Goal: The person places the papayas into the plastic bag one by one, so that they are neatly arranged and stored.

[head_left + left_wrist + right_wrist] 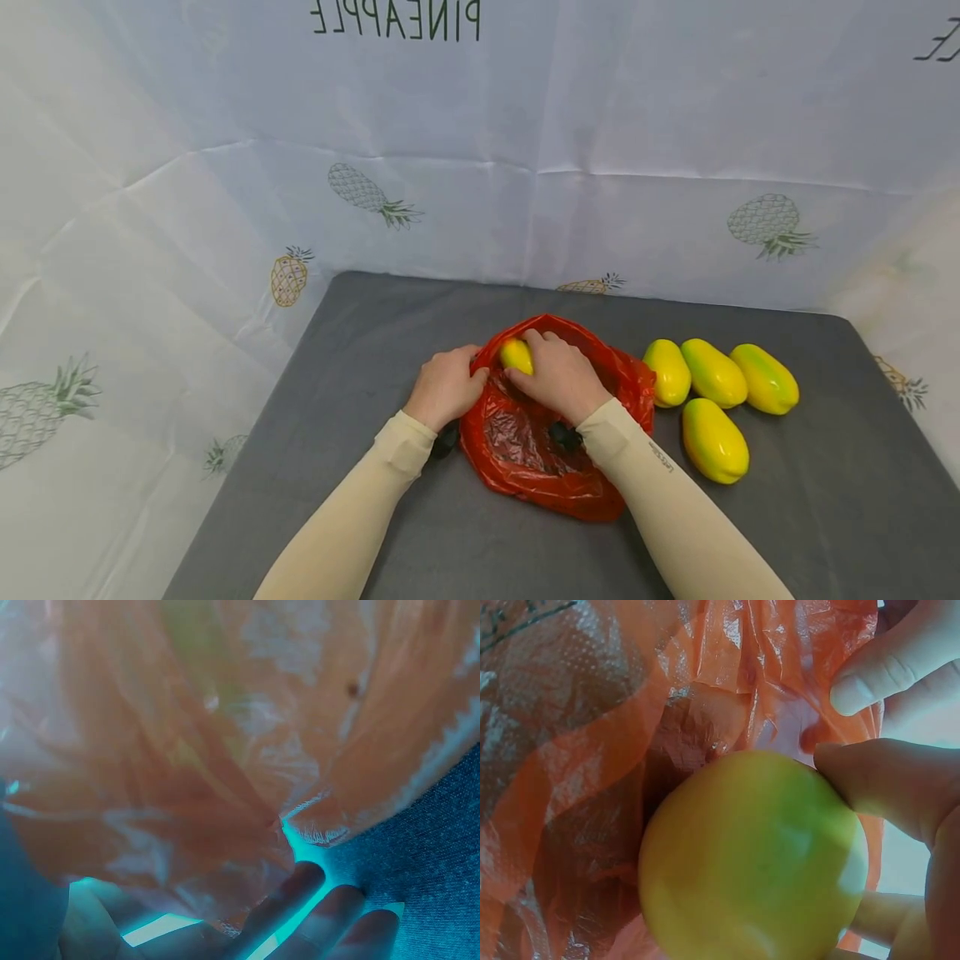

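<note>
A red plastic bag lies on the table with its mouth spread open. My left hand pinches the bag's left rim between thumb and fingers; in the left wrist view its fingertips show below the thin plastic. Inside the bag's mouth, my right hand grips a yellow-green mango near the back left of the rim. The right wrist view shows this mango large, with the right thumb and fingers around its side. Red film lies behind it, and the left thumb presses the rim there.
Right of the bag, several more mangoes lie on the grey table, three in a row, among them a middle mango, and a nearer mango in front. A white pineapple-print curtain hangs behind and at the sides.
</note>
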Available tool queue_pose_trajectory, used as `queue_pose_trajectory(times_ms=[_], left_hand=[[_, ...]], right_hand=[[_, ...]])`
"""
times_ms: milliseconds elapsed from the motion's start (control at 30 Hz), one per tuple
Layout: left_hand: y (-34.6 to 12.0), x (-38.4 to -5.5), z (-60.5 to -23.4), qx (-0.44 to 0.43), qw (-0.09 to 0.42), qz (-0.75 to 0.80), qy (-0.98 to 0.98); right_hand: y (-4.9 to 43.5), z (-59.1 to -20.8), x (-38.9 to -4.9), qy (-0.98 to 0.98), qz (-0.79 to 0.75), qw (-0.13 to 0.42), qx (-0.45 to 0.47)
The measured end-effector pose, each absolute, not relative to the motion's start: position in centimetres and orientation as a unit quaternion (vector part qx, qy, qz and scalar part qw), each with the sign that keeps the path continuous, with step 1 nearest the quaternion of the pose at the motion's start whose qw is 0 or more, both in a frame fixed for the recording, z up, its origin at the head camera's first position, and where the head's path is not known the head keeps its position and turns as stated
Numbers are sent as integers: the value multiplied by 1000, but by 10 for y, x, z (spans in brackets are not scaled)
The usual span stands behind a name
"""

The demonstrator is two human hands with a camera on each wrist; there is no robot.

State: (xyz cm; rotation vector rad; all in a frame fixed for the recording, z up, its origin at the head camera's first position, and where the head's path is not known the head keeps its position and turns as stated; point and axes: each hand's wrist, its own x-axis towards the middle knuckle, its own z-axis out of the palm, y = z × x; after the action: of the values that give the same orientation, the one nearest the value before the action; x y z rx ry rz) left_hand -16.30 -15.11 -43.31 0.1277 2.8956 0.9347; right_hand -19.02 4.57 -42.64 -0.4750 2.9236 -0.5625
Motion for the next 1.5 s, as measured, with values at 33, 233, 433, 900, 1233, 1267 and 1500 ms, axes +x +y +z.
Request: queue_pose_trajectory(times_ms=[33,233,433,900,1233,1267,1500], left_hand=[[-151,-163,-433,42,49,306,950],[-148,-164,-433,39,55,306,950],[-148,-163,-432,29,62,314,947],[-150,-160,-429,30,56,311,948],[-150,-161,-432,35,50,306,950],[-150,-161,-432,35,50,306,950],[-149,-161,-432,37,54,309,949]], right_hand=[[46,-426,-190,968,-186,65,-155],[54,-415,-180,969,-184,54,-157],[79,-390,-161,969,-179,19,-166],[187,-368,-108,982,-172,-23,-79],[239,-393,-84,987,-158,7,-11],[241,-396,-83,988,-155,10,-8],[252,-408,-76,989,-145,18,13]])
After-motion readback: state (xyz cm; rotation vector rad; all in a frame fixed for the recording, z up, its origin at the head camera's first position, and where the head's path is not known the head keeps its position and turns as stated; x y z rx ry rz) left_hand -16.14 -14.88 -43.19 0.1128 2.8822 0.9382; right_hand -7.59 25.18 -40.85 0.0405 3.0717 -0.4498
